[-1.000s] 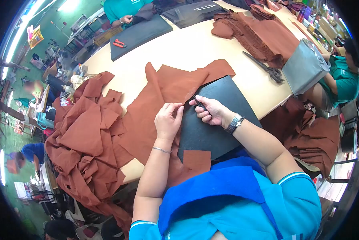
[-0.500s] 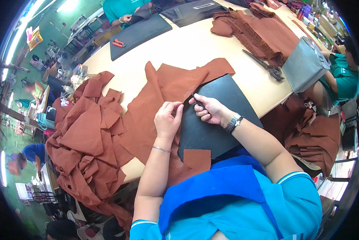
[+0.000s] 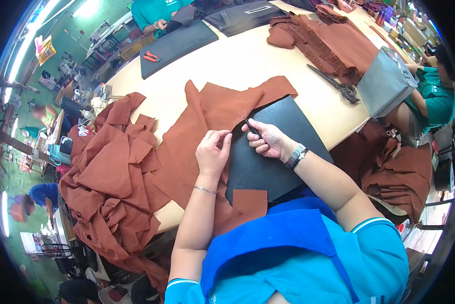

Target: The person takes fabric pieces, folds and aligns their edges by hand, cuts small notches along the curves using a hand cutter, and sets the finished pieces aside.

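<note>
A large reddish-brown leather piece (image 3: 187, 137) lies across the table and overlaps the left side of a black board (image 3: 283, 147). My left hand (image 3: 214, 152) is closed in a pinch on the leather's edge beside the board. Just to its right, my right hand (image 3: 268, 139) wraps around a small black-handled tool (image 3: 254, 130). The tool's thin tip points up and left at the leather's edge; its exact kind is partly hidden by my fingers. A small brown rectangular piece (image 3: 250, 202) lies at the board's near edge.
Crumpled brown leather (image 3: 106, 177) is heaped at the left. Large dark scissors (image 3: 333, 83) and a grey metal box (image 3: 388, 83) sit to the right. A red cutter (image 3: 151, 57) rests on a far black board (image 3: 182, 45). Co-workers are across the table and at right.
My right hand with the tool has shifted very slightly down and right. My left hand keeps its pinch, and the leather lies as before.
</note>
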### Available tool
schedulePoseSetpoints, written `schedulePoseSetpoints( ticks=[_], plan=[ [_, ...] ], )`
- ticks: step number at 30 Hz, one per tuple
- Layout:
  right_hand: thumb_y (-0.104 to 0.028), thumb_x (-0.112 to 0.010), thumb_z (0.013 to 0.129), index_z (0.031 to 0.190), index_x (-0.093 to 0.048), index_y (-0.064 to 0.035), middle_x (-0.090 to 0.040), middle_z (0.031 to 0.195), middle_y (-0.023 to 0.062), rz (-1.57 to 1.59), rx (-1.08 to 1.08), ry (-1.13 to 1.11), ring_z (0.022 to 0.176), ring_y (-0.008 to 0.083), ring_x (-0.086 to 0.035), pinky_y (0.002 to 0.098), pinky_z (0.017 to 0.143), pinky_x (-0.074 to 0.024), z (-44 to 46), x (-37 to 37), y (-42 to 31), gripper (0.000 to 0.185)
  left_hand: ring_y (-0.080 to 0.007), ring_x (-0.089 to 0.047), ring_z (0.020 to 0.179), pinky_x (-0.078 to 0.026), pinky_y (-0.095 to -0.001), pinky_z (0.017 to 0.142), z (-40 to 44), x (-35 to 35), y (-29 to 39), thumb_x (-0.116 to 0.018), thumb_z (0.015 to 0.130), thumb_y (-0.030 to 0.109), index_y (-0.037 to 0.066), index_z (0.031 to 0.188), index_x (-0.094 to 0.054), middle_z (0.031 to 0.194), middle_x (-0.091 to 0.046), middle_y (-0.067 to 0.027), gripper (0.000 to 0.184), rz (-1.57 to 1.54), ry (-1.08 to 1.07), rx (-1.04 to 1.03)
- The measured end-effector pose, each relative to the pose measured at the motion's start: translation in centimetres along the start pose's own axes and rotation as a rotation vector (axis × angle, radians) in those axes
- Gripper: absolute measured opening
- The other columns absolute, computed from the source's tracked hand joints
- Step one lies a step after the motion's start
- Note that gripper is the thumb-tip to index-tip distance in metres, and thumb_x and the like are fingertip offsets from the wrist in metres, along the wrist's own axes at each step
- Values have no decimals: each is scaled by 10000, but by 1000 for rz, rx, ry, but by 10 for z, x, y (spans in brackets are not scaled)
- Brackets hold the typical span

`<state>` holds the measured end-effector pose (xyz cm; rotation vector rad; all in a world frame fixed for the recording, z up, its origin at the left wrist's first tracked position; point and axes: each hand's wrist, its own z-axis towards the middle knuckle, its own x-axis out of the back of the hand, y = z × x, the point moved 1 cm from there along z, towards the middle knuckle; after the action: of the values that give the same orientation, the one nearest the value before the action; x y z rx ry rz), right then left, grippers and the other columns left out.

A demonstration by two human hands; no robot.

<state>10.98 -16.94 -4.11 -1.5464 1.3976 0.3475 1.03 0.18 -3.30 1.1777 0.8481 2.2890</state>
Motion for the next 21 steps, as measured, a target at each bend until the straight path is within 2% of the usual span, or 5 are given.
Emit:
schedulePoseSetpoints(
  ticks=[9, 11, 13, 16, 21],
  plan=[
    [-429, -434, 1075, 1129, -605, -114, -407, 670, -73, -540, 470, 459, 489, 26, -291, 183, 400, -231, -76, 62, -49, 363, -316, -495, 1306, -400, -436, 1089, 14, 63, -35, -657, 912, 193, 99, 1330, -590, 1372, -548, -139, 434, 54, -331, -140],
    [-396, -468, 1058, 1228, -621, -82, -647, 848, 51, -1168, 650, 814, 725, 182, -609, 345, 689, -531, -84, 124, -88, 389, -345, -255, 1500, -204, -596, 1195, 10, 84, -39, -747, 787, 478, 200, 1479, -471, 1590, -358, -125, 795, 411, -598, -164],
    [-354, -542, 1014, 1235, -619, -18, -698, 1059, 164, -1556, 474, 1063, 982, 316, -658, 421, 912, -511, -104, 138, -112, 409, -343, -219, 1513, -167, -622, 1196, 10, 79, -52, -730, 770, 557, 229, 1515, -425, 1618, -302, -122, 869, 464, -626, -185],
    [-332, -621, 951, 1193, -639, 5, -676, 1134, 219, -2000, 994, 1263, 1064, 364, -636, 449, 941, -499, -98, 124, -101, 416, -353, -179, 1526, -112, -645, 1194, 25, 48, -68, -680, 793, 655, 168, 1602, -217, 1652, -224, -129, 1052, 538, -484, 39],
    [-500, -697, 854, 1210, -631, -11, -632, 1242, 187, -2018, 900, 422, 1166, 367, -589, 481, 985, -474, -74, -11, -10, 609, -383, -57, 1543, -39, -661, 1184, 54, 2, -65, -604, 889, 633, 43, 1597, -9, 1653, -120, -234, 1098, 343, 93, 557]
  ],
)
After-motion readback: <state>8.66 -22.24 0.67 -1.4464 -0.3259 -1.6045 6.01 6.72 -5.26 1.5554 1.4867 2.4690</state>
